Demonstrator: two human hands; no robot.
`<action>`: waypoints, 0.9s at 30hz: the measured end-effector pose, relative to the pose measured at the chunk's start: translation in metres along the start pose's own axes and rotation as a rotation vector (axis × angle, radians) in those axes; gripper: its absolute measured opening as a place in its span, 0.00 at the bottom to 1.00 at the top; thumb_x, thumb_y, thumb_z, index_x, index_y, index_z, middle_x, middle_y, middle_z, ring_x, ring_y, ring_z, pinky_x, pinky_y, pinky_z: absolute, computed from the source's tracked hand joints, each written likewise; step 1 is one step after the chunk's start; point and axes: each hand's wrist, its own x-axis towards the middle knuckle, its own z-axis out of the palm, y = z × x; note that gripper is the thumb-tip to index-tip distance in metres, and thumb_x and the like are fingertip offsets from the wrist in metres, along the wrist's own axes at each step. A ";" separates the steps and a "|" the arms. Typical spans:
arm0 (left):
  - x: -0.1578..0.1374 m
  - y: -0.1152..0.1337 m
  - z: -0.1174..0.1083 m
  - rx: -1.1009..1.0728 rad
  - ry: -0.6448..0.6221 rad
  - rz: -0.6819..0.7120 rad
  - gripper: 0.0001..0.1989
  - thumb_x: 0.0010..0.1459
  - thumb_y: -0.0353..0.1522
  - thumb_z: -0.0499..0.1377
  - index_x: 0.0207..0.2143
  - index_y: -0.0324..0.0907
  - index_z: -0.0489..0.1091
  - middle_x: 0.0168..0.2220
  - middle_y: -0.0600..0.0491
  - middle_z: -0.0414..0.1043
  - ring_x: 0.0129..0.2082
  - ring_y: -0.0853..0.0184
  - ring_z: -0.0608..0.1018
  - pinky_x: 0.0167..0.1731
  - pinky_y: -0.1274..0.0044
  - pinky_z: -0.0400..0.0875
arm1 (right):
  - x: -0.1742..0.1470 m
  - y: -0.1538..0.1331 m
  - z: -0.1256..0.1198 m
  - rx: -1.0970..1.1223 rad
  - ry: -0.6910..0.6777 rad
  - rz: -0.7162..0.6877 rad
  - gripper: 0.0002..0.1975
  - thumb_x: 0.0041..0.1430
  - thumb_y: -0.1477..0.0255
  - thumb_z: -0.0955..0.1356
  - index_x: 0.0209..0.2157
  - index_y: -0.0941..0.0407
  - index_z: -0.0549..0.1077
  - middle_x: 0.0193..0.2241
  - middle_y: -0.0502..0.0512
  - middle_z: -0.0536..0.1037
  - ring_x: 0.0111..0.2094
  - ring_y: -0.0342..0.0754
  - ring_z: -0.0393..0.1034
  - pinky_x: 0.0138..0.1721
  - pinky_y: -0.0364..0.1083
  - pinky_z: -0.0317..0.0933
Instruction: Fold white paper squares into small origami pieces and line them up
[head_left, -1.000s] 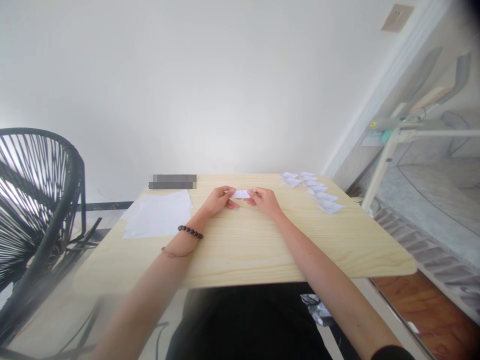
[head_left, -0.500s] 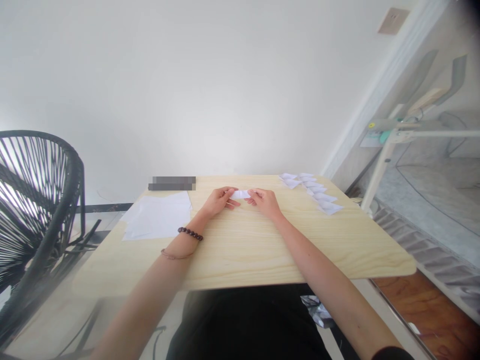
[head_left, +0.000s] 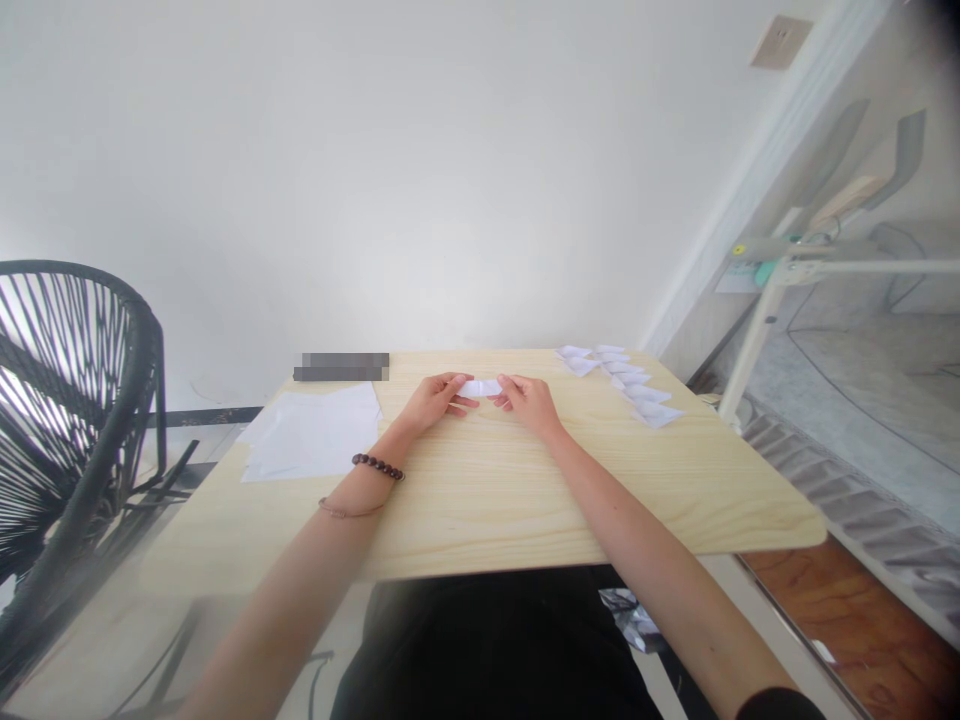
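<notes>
A small folded piece of white paper (head_left: 480,388) is stretched between my two hands over the middle of the table. My left hand (head_left: 437,400) pinches its left end, thumb on top and fingers beneath. At the other end, my right hand (head_left: 527,400) grips the paper between thumb and fingers. A crease shows near the paper's centre. Loose white sheets (head_left: 311,435) lie on the table to the left of my left hand. Several folded paper pieces (head_left: 630,380) sit in overlapping rows beyond my right hand.
The pale wooden table (head_left: 480,510) stands against a white wall. A dark blurred-out object (head_left: 341,367) is at its back left. A black woven chair (head_left: 82,430) stands to the left, and a white metal frame (head_left: 757,340) to the right.
Both hands stay in nearly the same place with the paper held. The left fingers have shifted slightly, and a little more of the paper's surface shows.
</notes>
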 end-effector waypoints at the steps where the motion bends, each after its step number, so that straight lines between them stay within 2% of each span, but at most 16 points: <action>1: 0.000 0.000 0.000 -0.008 0.013 -0.002 0.20 0.52 0.42 0.54 0.42 0.36 0.66 0.40 0.44 0.70 0.34 0.63 0.77 0.26 0.78 0.72 | 0.000 0.000 0.000 0.009 -0.003 0.003 0.23 0.54 0.54 0.57 0.28 0.58 0.72 0.26 0.56 0.78 0.23 0.44 0.71 0.25 0.41 0.64; 8: 0.002 -0.002 -0.001 -0.017 0.031 -0.044 0.20 0.52 0.43 0.53 0.33 0.32 0.68 0.33 0.43 0.73 0.35 0.61 0.76 0.28 0.76 0.72 | -0.001 -0.001 -0.001 0.014 0.001 -0.009 0.22 0.55 0.55 0.57 0.28 0.58 0.72 0.26 0.55 0.78 0.22 0.44 0.70 0.25 0.41 0.64; 16: 0.001 -0.001 -0.002 0.105 0.033 0.000 0.22 0.52 0.46 0.52 0.32 0.33 0.69 0.28 0.44 0.75 0.30 0.63 0.77 0.31 0.74 0.71 | 0.003 0.008 0.002 -0.044 0.033 -0.029 0.22 0.56 0.56 0.57 0.28 0.56 0.73 0.25 0.54 0.77 0.25 0.45 0.71 0.31 0.43 0.63; 20: -0.001 -0.001 -0.003 0.179 0.038 0.096 0.22 0.51 0.44 0.54 0.40 0.36 0.67 0.35 0.45 0.73 0.33 0.63 0.76 0.27 0.76 0.70 | 0.003 0.008 0.000 -0.110 0.046 -0.053 0.20 0.56 0.58 0.57 0.28 0.57 0.73 0.22 0.53 0.76 0.23 0.44 0.69 0.27 0.41 0.60; 22: -0.002 -0.001 -0.003 0.252 0.030 0.160 0.22 0.49 0.42 0.56 0.43 0.38 0.65 0.35 0.48 0.72 0.32 0.65 0.76 0.26 0.78 0.70 | 0.003 0.008 0.000 -0.149 0.062 -0.073 0.19 0.56 0.59 0.58 0.28 0.57 0.73 0.20 0.52 0.75 0.22 0.43 0.68 0.26 0.40 0.58; 27: -0.004 -0.001 -0.005 0.441 0.042 0.249 0.17 0.48 0.39 0.57 0.39 0.39 0.66 0.30 0.51 0.72 0.28 0.68 0.75 0.24 0.80 0.67 | 0.003 0.011 0.002 -0.101 0.046 -0.104 0.16 0.55 0.62 0.59 0.34 0.57 0.71 0.24 0.51 0.75 0.24 0.42 0.68 0.28 0.40 0.58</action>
